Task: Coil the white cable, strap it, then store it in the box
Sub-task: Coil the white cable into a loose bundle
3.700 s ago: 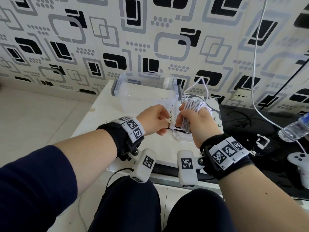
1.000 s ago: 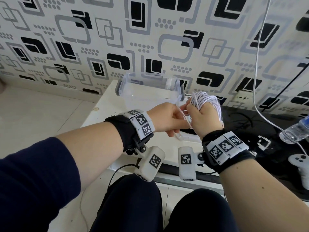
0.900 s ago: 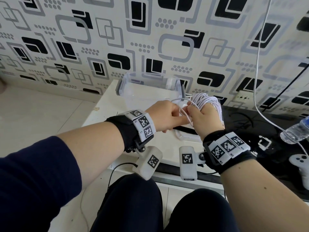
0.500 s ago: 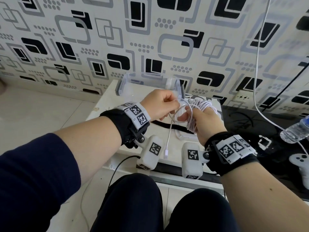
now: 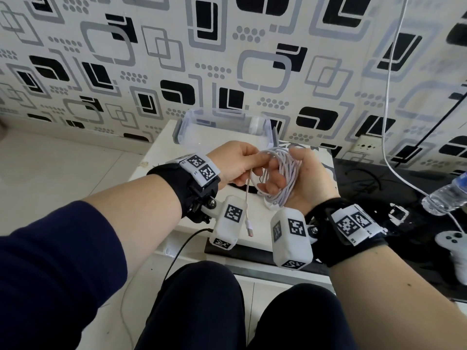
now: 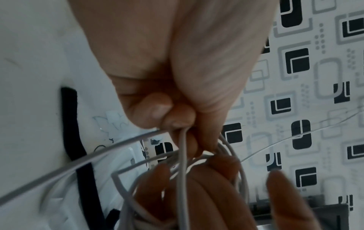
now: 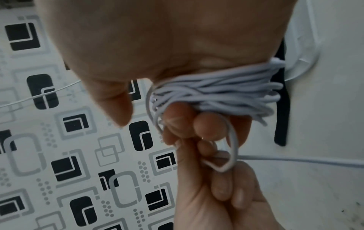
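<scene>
The white cable [image 5: 288,173] is wound in several loops around the fingers of my right hand [image 5: 275,183], which is turned palm up above the white table. My left hand [image 5: 257,160] pinches a strand at the top of the coil. The free end runs down from there and its plug [image 5: 250,229] dangles between my wrists. In the right wrist view the coil [image 7: 216,90] sits over curled fingers [image 7: 199,124]. In the left wrist view the thumb and forefinger [image 6: 177,123] nip the strand. A black strap [image 6: 69,121] lies flat on the table under my hands. The clear box [image 5: 222,127] stands open behind them.
The white table [image 5: 156,157] stands against the patterned wall. To its right lies a black glass surface [image 5: 366,183] with a water bottle [image 5: 447,195] and a white game controller [image 5: 452,246]. Another white cord [image 5: 386,97] hangs down the wall near a socket [image 5: 366,147].
My right hand has turned palm up and dropped slightly with the coil. My left hand has drawn the free end out of the coil, and the plug now hangs loose.
</scene>
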